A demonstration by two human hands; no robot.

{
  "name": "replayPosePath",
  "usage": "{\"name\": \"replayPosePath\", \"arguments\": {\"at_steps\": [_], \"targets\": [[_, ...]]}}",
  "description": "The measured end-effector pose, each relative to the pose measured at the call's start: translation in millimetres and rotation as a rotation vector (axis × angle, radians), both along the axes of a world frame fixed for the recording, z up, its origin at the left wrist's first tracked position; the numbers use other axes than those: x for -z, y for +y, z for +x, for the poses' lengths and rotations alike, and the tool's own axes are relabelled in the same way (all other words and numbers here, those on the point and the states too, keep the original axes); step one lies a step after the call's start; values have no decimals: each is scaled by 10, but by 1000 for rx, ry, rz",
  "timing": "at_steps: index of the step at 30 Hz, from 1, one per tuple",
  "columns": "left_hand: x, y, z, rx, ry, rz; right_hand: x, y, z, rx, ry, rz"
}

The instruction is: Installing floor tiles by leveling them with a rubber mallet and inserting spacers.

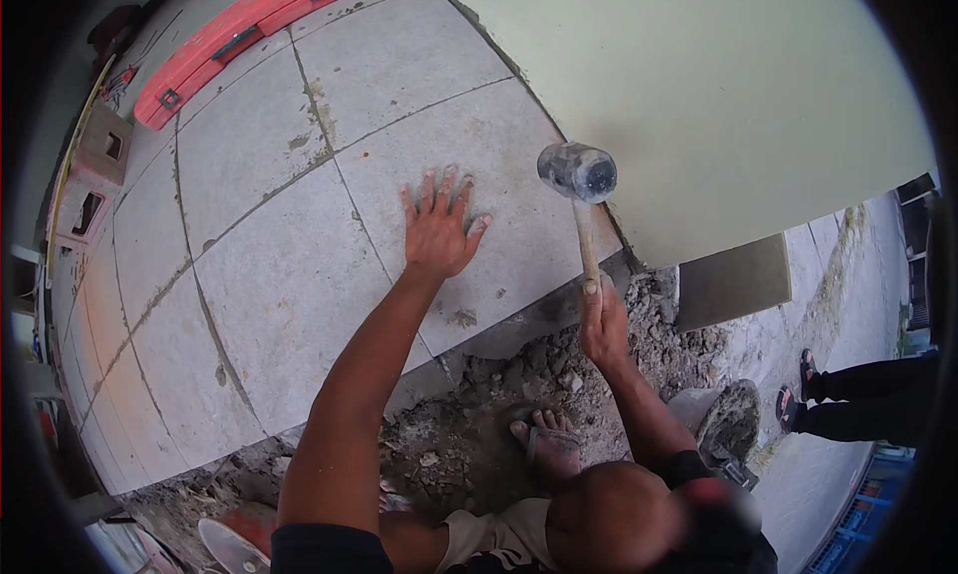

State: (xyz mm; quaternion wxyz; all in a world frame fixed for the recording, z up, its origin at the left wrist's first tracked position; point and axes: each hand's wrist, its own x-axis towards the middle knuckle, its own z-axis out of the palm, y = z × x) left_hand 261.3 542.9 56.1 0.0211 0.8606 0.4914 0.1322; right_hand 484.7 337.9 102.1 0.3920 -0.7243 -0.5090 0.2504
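My left hand (pixel 442 233) rests palm down on a large pale grey floor tile (pixel 511 275), its fingers spread and dusted with pale grit. My right hand (pixel 603 324) grips the wooden handle of a rubber mallet (pixel 575 173), whose dark, dust-smeared head is raised near the corner of the pale green wall (pixel 758 85). The tile's front edge borders a strip of broken mortar and rubble (pixel 509 374), where my sandalled foot stands.
A red plastic case (pixel 249 25) lies upper left, near concrete blocks (pixel 95 165). A dark square slab (pixel 733 285) leans by the wall's foot. A mortar bucket (pixel 723 434) sits lower right; another person's sandalled legs (pixel 848 404) are at the far right. An orange-and-white container (pixel 239 539) is lower left.
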Motion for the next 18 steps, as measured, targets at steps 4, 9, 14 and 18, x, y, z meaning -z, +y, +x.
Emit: {"name": "replayPosePath", "arguments": {"at_steps": [4,9,14,18], "targets": [[102,3,0,1,1,-9,282,-370,96,-18,-251,-306],[125,24,-52,-10,4,-11,204,-558,36,17,-158,-15],[88,3,-11,3,-17,-10,243,-655,71,42,-96,-198],[93,41,-39,-11,-40,19,324,-747,11,17,-15,-32]]}}
